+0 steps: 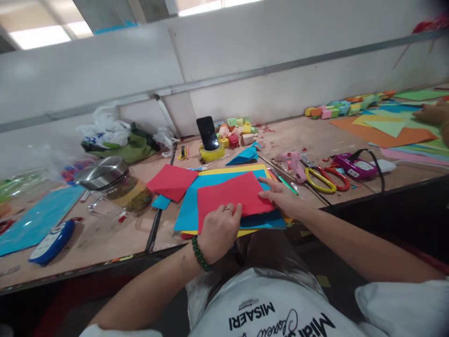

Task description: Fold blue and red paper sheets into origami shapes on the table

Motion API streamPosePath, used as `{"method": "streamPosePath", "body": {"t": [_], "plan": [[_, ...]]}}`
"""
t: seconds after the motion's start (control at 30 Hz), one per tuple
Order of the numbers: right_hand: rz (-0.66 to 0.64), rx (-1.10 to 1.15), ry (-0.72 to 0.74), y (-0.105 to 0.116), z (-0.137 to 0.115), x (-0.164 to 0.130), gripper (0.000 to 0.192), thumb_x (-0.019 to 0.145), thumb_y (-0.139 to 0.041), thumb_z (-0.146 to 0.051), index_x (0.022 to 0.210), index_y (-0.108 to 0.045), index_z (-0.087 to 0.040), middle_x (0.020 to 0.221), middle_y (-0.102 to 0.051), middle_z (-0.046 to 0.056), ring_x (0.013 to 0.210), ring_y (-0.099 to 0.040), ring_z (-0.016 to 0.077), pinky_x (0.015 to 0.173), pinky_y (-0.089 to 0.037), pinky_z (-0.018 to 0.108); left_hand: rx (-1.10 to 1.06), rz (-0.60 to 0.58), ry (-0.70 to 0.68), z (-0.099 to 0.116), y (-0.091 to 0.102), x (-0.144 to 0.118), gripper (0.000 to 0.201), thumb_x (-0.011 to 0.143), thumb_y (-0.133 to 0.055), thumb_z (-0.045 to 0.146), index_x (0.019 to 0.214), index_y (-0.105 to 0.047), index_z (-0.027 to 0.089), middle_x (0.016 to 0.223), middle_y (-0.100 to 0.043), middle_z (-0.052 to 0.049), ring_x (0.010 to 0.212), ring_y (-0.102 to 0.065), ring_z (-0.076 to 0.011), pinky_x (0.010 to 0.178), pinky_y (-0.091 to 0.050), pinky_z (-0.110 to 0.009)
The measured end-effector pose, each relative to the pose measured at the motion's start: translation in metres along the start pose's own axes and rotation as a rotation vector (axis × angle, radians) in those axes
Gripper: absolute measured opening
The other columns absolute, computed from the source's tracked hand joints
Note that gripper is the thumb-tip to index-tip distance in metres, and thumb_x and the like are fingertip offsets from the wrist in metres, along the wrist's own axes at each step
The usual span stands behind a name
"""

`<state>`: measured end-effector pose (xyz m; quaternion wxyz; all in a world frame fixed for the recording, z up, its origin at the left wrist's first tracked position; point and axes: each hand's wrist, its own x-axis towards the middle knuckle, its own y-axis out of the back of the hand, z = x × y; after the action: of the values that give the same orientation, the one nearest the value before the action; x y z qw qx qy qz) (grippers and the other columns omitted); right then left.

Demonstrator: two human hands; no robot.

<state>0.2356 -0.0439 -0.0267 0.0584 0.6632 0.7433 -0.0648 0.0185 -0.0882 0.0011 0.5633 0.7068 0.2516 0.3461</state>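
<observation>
Left hand point(219, 229): lay palm down on the near left part of the red paper sheet point(233, 196), fingers point(234, 213) together and flat, pinching nothing; ring on one finger, green bead bracelet point(199, 253) at the wrist.
Right hand point(282, 196): pressed on the sheet's right edge, fingers point(268, 182) spread, gripping nothing.
Red paper sheet: lay flat atop a blue sheet point(217, 180), itself over a yellow sheet point(231, 169), near the front edge of the wooden table point(280, 135).
Left of the stack: a second red sheet point(171, 181), then a glass jar with a metal lid point(115, 185) on its side, and a blue tape measure point(52, 241) near the table edge.
Behind the stack: black phone point(207, 132) propped upright on a yellow tape roll point(212, 153), small coloured blocks point(236, 131) beside it.
Right of the stack: pink glue gun point(293, 163), scissors with yellow and red handles point(326, 179), purple device point(354, 166).
Far right: another person's hand point(433, 112) rested on loose coloured papers point(386, 131).
</observation>
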Motion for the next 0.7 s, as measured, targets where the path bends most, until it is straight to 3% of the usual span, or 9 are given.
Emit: {"method": "streamPosePath", "body": {"t": [0.07, 0.13, 0.23, 0.3, 0.4, 0.47, 0.53, 0.6, 0.7], "plan": [[-0.065, -0.2, 0.074, 0.016, -0.002, -0.005, 0.064, 0.077, -0.055, -0.022, 0.141, -0.047, -0.02, 0.065, -0.067, -0.002, 0.054, -0.063, 0.0144, 0.053, -0.054, 0.027, -0.008, -0.02, 0.021, 0.0, -0.004, 0.001, 0.035, 0.092, -0.044, 0.013, 0.122, -0.06, 0.015, 0.078, -0.068, -0.01, 0.071, -0.065, -0.0217, 0.056, -0.045, -0.027], [-0.157, -0.49, 0.299, 0.034, -0.006, -0.009, 0.065, 0.071, -0.053, -0.015, 0.135, -0.054, -0.026, 0.103, -0.071, 0.005, 0.08, -0.07, 0.0181, 0.073, -0.058, 0.034, -0.018, -0.021, 0.057, -0.001, -0.006, -0.001, 0.03, 0.093, -0.042, 0.016, 0.116, -0.063, 0.015, 0.07, -0.067, -0.009, 0.064, -0.064, -0.0206, 0.053, -0.042, -0.026], [-0.173, -0.854, 0.636, 0.051, -0.01, -0.008, 0.066, 0.069, -0.055, -0.013, 0.134, -0.056, -0.028, 0.138, -0.056, 0.009, 0.122, -0.056, 0.0266, 0.1, -0.048, 0.046, -0.107, -0.021, 0.091, -0.005, -0.007, -0.004, 0.03, 0.096, -0.039, 0.021, 0.088, -0.067, 0.016, 0.067, -0.066, -0.008, 0.062, -0.064, -0.0193, 0.055, -0.043, -0.026], [-0.228, -0.945, 0.737, 0.052, -0.012, -0.002, 0.055, 0.075, -0.057, -0.017, 0.129, -0.06, -0.027, 0.142, -0.053, 0.009, 0.132, -0.048, 0.0276, 0.105, -0.043, 0.047, -0.2, -0.005, 0.098, -0.007, -0.009, -0.006, 0.032, 0.096, -0.039, 0.022, 0.079, -0.066, 0.016, 0.078, -0.069, -0.009, 0.068, -0.066, -0.0195, 0.06, -0.046, -0.027], [-0.356, -0.932, 0.705, 0.043, -0.017, 0.016, 0.029, 0.084, -0.057, -0.034, 0.107, -0.071, -0.023, 0.121, -0.067, 0.009, 0.116, -0.058, 0.0259, 0.097, -0.047, 0.04, -0.309, 0.029, 0.163, -0.01, -0.01, -0.008, 0.03, 0.095, -0.043, 0.022, 0.077, -0.066, 0.016, 0.102, -0.069, -0.011, 0.078, -0.066, -0.0202, 0.067, -0.048, -0.03], [-0.436, -0.913, 0.551, 0.036, -0.022, 0.032, 0.036, 0.088, -0.051, -0.048, 0.087, -0.072, -0.019, 0.088, -0.071, 0.006, 0.085, -0.065, 0.021, 0.076, -0.05, 0.033, -0.367, 0.026, 0.22, -0.014, -0.011, -0.008, 0.029, 0.093, -0.046, 0.022, 0.073, -0.065, 0.016, 0.102, -0.066, -0.012, 0.081, -0.064, -0.0201, 0.07, -0.048, -0.031], [-0.468, -0.943, 0.393, 0.03, -0.027, 0.048, 0.051, 0.087, -0.047, -0.061, 0.07, -0.067, -0.017, 0.063, -0.061, 0.001, 0.062, -0.056, 0.0156, 0.059, -0.042, 0.028, -0.425, 0.01, 0.267, -0.021, -0.01, -0.006, 0.028, 0.091, -0.05, 0.023, 0.068, -0.063, 0.016, 0.093, -0.063, -0.01, 0.08, -0.062, -0.0193, 0.072, -0.047, -0.031], [-0.437, -1.001, 0.326, 0.024, -0.031, 0.061, 0.056, 0.083, -0.049, -0.067, 0.063, -0.063, -0.016, 0.058, -0.055, -0.001, 0.059, -0.05, 0.0142, 0.056, -0.036, 0.027, -0.468, -0.017, 0.31, -0.029, -0.009, -0.002, 0.029, 0.09, -0.054, 0.024, 0.062, -0.059, 0.017, 0.081, -0.059, -0.006, 0.076, -0.058, -0.0182, 0.071, -0.044, -0.03], [-0.313, -1.104, 0.341, 0.01, -0.037, 0.07, 0.05, 0.081, -0.053, -0.064, 0.067, -0.065, -0.017, 0.068, -0.062, 0.003, 0.068, -0.054, 0.0172, 0.061, -0.036, 0.027, -0.506, -0.086, 0.351, -0.04, -0.006, 0.006, 0.034, 0.087, -0.057, 0.024, 0.055, -0.05, 0.018, 0.063, -0.049, -0.001, 0.068, -0.052, -0.0172, 0.064, -0.038, -0.029]]}}
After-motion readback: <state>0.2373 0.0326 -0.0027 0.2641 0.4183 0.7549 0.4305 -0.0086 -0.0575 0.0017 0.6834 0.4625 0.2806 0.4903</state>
